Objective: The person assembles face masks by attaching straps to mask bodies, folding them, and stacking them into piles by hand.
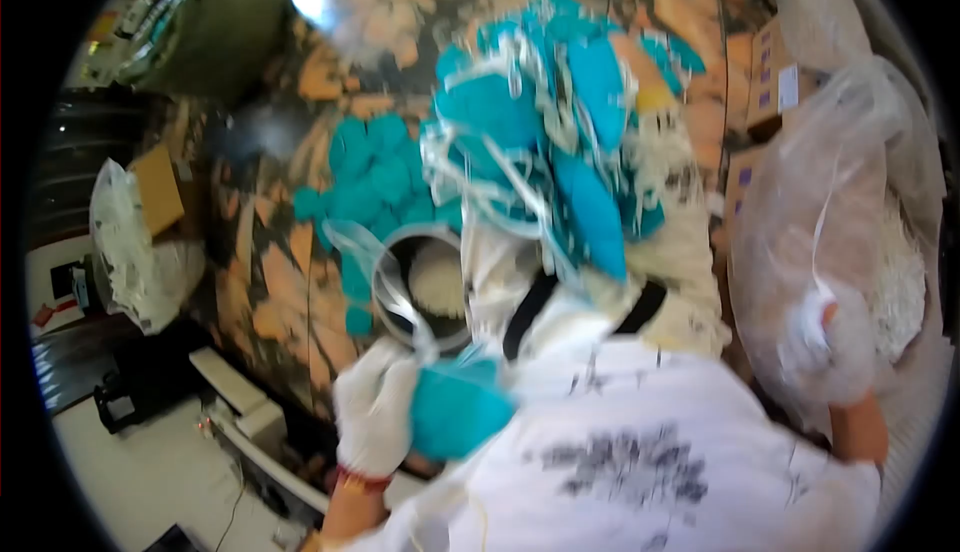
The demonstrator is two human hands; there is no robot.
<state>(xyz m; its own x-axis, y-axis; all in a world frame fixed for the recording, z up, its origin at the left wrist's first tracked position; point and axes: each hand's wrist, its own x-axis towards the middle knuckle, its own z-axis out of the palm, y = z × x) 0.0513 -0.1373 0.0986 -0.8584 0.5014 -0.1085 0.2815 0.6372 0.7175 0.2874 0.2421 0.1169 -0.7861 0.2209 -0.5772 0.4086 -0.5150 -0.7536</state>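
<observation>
My left hand (372,407), in a white knit glove with a red wrist cord below it, is closed on a teal cup-shaped mask (460,407) with white straps. Just beyond it stands a round container (378,287) with white material inside. My right hand (815,332), also white-gloved, is at a clear plastic bag (790,222) holding white material (898,287); film and blur hide its fingers. A large heap of teal masks with loose white straps (490,102) lies ahead.
More teal cup-shaped pieces (370,172) are piled left of the heap on the patterned stone floor (400,2). Cardboard boxes (775,82) stand at right. A stuffed plastic bag (130,252) and a dark green sack (215,37) sit at left.
</observation>
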